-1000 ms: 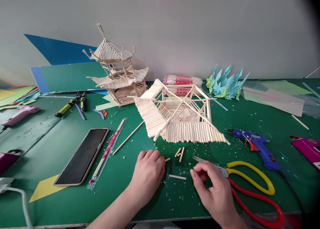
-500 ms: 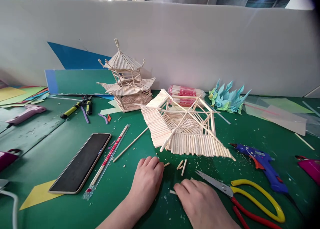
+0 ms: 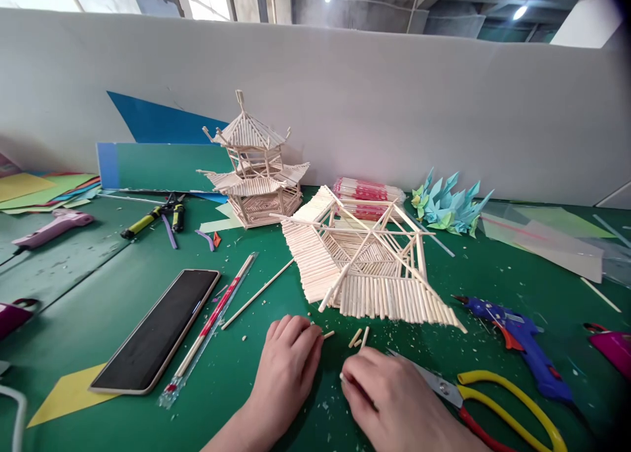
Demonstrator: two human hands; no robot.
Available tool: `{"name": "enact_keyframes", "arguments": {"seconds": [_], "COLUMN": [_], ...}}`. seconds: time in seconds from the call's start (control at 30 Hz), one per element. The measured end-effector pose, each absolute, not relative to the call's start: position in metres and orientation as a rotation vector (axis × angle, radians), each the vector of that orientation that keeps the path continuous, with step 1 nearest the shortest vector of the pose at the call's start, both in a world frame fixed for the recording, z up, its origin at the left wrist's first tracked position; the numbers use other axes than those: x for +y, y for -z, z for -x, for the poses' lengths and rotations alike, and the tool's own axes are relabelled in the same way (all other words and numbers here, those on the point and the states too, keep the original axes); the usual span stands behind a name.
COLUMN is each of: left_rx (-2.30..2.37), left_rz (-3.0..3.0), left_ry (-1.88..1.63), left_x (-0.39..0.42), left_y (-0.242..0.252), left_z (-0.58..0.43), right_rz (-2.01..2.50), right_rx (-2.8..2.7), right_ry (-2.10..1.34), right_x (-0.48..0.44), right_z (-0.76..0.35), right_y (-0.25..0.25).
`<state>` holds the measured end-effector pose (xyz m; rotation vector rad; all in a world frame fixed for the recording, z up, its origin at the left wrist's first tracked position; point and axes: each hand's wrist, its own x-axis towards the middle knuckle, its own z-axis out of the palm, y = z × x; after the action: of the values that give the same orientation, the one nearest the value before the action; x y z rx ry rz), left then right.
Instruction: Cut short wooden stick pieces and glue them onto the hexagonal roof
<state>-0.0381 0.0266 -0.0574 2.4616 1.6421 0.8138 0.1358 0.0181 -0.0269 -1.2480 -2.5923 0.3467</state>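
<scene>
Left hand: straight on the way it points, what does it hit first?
Left hand: probably the near left corner of the unfinished stick model. A short stick shows right beside the hand; can't tell if it's gripped. Single view, so depth to the model is unclear.

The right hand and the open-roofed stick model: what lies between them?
In the head view, a few short stick pieces lie between the right hand and model.

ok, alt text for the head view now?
A person's right hand seems to pinch a short stick at a green table, left hand beside it, before a partly roofed stick model. A stick pagoda stands back left; scissors and a blue glue gun lie right, a phone left.
</scene>
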Motion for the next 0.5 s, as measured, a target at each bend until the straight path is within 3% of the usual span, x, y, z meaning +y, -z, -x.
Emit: {"name": "enact_keyframes", "arguments": {"seconds": [0.13, 0.2, 0.5], "left_rx": [1.471, 1.297, 1.154], "left_rz": [-2.235, -1.942, -0.909], "left_ry": [-1.089, -1.167, -1.039], "left_x": [0.018, 0.010, -0.004], "left_y": [0.046, 0.036, 0.017], "left_z": [0.033, 0.027, 0.006], "right_rz": [1.166, 1.116, 1.033], "right_rx": [-1.832, -1.486, -1.067], "right_ry": [-1.180, -1.430, -1.530], "right_x": [0.023, 0.021, 0.020], "right_z": [-0.141, -0.138, -0.116], "right_y": [0.025, 0.027, 0.022]}}
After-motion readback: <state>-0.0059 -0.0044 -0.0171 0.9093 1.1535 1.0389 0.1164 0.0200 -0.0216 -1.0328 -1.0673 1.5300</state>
